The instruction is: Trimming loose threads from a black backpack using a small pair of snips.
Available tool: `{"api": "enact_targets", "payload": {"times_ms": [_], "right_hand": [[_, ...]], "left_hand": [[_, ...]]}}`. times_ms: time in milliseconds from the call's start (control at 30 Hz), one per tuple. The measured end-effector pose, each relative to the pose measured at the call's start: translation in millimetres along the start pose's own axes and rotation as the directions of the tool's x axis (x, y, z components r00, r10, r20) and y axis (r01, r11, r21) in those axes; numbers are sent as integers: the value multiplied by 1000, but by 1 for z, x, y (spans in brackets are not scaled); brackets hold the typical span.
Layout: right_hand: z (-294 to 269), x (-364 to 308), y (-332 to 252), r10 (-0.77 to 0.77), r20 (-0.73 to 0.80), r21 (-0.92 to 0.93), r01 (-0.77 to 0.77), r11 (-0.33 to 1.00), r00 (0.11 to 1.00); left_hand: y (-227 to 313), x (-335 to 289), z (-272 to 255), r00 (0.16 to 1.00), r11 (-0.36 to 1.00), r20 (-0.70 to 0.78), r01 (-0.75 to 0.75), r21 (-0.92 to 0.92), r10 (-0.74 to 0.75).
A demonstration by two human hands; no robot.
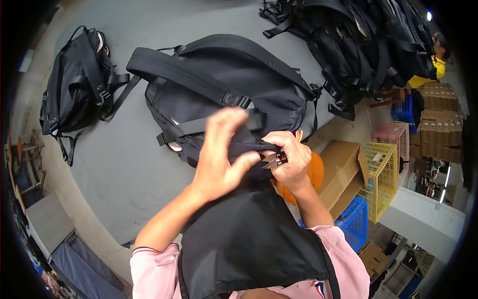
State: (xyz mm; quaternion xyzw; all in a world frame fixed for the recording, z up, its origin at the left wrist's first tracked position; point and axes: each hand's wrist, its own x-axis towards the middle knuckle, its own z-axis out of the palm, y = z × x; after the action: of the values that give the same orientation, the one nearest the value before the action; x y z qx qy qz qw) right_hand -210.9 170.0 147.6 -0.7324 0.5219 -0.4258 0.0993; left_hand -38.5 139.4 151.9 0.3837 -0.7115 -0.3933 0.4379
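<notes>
A black backpack (199,92) lies on the grey table in front of me, its padded straps and buckles facing up. My right hand (291,158) is closed around a small pair of thread snips (271,160), their blades pointing left. Its thumb and fingertips also pinch a black edge or strap at the near side of the backpack. Just left of that, my left hand (219,159) is raised over the near part of the bag, fingers and thumb apart, slightly blurred by motion. It holds nothing that I can see.
Another black backpack (79,84) lies on the table (124,189) at left. Several more black bags (348,45) are heaped at the far right. Beside the table stand a cardboard box (338,169), a yellow crate (381,174), a blue crate (356,224) and an orange round seat (314,174).
</notes>
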Motion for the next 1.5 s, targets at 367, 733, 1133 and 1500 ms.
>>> {"api": "enact_targets", "payload": {"times_ms": [367, 733, 1133, 1500], "right_hand": [[10, -4, -20, 314, 50, 166, -317, 934, 948], [-28, 15, -19, 407, 542, 507, -672, 540, 736], [-43, 64, -16, 153, 667, 3, -209, 978, 729], [-40, 77, -21, 54, 716, -93, 18, 996, 696]], "left_hand": [[-12, -24, 4, 999, 998, -35, -12, 55, 14], [-27, -36, 14, 947, 975, -238, -199, 98, 217], [-27, -35, 11, 907, 929, -244, -291, 230, 344], [-29, -36, 12, 895, 926, -275, -291, 241, 353]]}}
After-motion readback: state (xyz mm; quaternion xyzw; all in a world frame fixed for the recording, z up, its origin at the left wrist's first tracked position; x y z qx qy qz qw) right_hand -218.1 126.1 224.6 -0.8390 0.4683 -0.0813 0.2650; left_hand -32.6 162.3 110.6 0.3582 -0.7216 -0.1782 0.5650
